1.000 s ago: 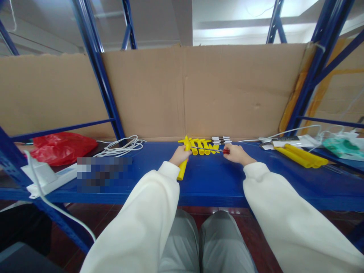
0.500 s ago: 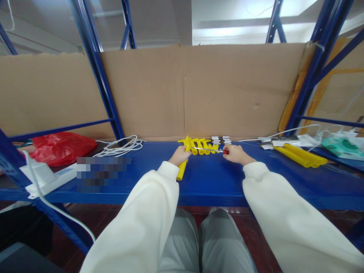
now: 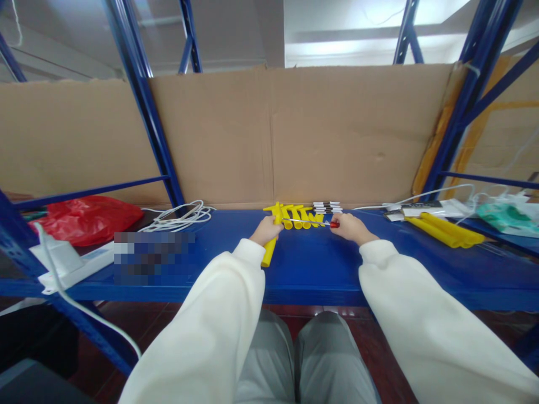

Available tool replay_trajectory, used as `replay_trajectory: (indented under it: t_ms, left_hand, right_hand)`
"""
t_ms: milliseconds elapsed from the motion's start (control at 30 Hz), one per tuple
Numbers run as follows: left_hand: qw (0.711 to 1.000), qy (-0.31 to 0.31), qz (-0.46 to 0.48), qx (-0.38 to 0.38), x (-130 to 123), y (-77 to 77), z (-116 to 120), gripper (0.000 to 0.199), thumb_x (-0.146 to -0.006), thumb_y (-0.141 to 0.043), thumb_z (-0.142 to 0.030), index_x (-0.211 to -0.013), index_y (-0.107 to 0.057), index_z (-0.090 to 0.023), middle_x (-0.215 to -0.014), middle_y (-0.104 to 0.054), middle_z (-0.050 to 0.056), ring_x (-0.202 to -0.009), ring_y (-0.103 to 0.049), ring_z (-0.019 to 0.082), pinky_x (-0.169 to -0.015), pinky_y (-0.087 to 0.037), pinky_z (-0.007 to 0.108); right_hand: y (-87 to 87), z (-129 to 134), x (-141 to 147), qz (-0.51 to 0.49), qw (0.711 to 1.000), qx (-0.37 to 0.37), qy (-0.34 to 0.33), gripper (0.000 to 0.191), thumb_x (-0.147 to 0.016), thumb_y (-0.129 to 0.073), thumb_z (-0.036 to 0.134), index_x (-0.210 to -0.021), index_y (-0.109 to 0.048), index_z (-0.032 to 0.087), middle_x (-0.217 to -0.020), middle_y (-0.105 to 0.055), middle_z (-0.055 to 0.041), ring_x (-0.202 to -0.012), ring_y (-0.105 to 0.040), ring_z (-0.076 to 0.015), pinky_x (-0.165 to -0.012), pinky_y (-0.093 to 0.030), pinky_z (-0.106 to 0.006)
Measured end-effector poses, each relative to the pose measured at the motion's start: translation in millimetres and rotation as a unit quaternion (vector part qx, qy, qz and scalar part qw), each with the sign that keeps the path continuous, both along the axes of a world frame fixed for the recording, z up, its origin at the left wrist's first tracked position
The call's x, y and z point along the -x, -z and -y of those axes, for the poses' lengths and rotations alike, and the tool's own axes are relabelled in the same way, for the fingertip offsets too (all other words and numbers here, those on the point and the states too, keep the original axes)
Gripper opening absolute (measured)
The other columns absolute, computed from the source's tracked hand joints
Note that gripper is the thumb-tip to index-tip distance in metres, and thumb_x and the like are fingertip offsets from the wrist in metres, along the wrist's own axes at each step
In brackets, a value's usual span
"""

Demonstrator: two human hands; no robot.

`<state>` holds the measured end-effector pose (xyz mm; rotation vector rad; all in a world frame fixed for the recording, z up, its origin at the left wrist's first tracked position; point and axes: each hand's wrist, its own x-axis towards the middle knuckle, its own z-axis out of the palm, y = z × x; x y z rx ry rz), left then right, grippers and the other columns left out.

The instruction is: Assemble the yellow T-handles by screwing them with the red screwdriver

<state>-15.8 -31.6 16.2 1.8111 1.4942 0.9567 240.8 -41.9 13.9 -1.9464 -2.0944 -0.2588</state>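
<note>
My left hand (image 3: pixel 265 230) is wrapped round a yellow plastic tube (image 3: pixel 269 254), whose lower end sticks out below the fist and whose branched top shows above it. In my closed right hand (image 3: pixel 352 229) is a screwdriver (image 3: pixel 336 224) with a red handle. Its thin metal shaft points left and reaches the tube just by my left hand; the exact contact of the tip is too small to tell. Behind the shaft, several yellow branched plastic parts (image 3: pixel 298 223) lie in a row. Small black-and-white pieces (image 3: pixel 327 207) sit stacked against the cardboard behind them.
On the blue shelf (image 3: pixel 314 275), yellow tubes (image 3: pixel 448 231) and a green-and-white packet (image 3: pixel 509 216) lie at the right. At the left are a coiled white cable (image 3: pixel 187 216), a white power strip (image 3: pixel 80 269) and a red plastic bag (image 3: pixel 90 219). A cardboard panel (image 3: pixel 337 134) closes the back.
Both hands keep their places, with the tube and the screwdriver held as before. My knees have shifted slightly below the shelf.
</note>
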Motion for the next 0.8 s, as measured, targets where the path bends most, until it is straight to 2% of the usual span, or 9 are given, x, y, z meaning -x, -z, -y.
replay_trajectory:
  t_ms: [167, 267, 400, 467, 633, 800]
  left_hand:
    - [1.000, -0.003, 0.004, -0.001, 0.6, 1.3, -0.9, 0.013, -0.079, -0.055, -0.004, -0.079, -0.066, -0.011, -0.040, -0.047, -0.006, -0.040, -0.051, 0.012, -0.048, -0.038, 0.020]
    - [1.000, -0.003, 0.007, -0.004, 0.5, 1.7, -0.7, 0.014, -0.078, -0.054, -0.004, -0.079, -0.066, -0.011, -0.040, -0.046, -0.006, -0.040, -0.052, 0.013, -0.048, -0.038, 0.020]
    - [1.000, 0.004, 0.003, 0.001, 0.7, 1.4, -1.0, 0.014, -0.077, -0.055, -0.004, -0.080, -0.067, -0.010, -0.040, -0.048, -0.006, -0.042, -0.054, 0.014, -0.050, -0.041, 0.021]
    - [1.000, 0.004, 0.001, 0.000, 0.9, 1.0, -1.0, 0.014, -0.077, -0.055, -0.004, -0.080, -0.067, -0.010, -0.041, -0.049, -0.005, -0.043, -0.055, 0.014, -0.051, -0.041, 0.021]
    - [1.000, -0.002, -0.003, -0.001, 0.6, -0.1, 0.2, 0.013, -0.078, -0.055, -0.004, -0.078, -0.067, -0.010, -0.041, -0.049, -0.005, -0.044, -0.055, 0.014, -0.051, -0.041, 0.021]
    - [1.000, 0.002, 0.002, -0.005, -0.1, 0.0, 1.0, 0.014, -0.078, -0.054, -0.004, -0.073, -0.065, -0.011, -0.040, -0.047, -0.005, -0.044, -0.054, 0.014, -0.051, -0.041, 0.021]
  right_hand:
    - [0.1, -0.9, 1.1, 0.016, 1.000, -0.016, -0.013, 0.017, -0.081, -0.055, 0.023, -0.091, -0.070, 0.020, -0.101, -0.075, -0.0104, -0.097, -0.068, -0.0268, -0.083, -0.043, -0.035]
    - [1.3, -2.6, -0.7, 0.008, 0.999, -0.027, -0.016, 0.014, -0.078, -0.058, 0.023, -0.089, -0.067, 0.021, -0.100, -0.075, -0.0093, -0.093, -0.067, -0.0251, -0.078, -0.043, -0.032]
    - [2.8, -4.0, -3.0, -0.014, 1.000, -0.020, -0.015, 0.014, -0.076, -0.062, 0.021, -0.090, -0.065, 0.022, -0.087, -0.074, -0.0072, -0.081, -0.067, -0.0223, -0.065, -0.040, -0.027]
    - [3.1, -4.0, -2.6, -0.015, 1.000, -0.020, -0.016, 0.015, -0.076, -0.061, 0.021, -0.091, -0.065, 0.022, -0.087, -0.074, -0.0072, -0.081, -0.067, -0.0224, -0.066, -0.041, -0.027]
    - [3.2, -4.0, -0.6, -0.007, 1.000, -0.021, -0.022, 0.013, -0.079, -0.057, 0.023, -0.086, -0.068, 0.022, -0.093, -0.075, -0.0071, -0.090, -0.068, -0.0246, -0.079, -0.044, -0.032]
    - [5.8, -6.2, -3.9, -0.025, 0.999, -0.020, -0.030, 0.014, -0.073, -0.062, 0.021, -0.088, -0.065, 0.021, -0.087, -0.073, -0.0062, -0.081, -0.066, -0.0214, -0.067, -0.042, -0.027]
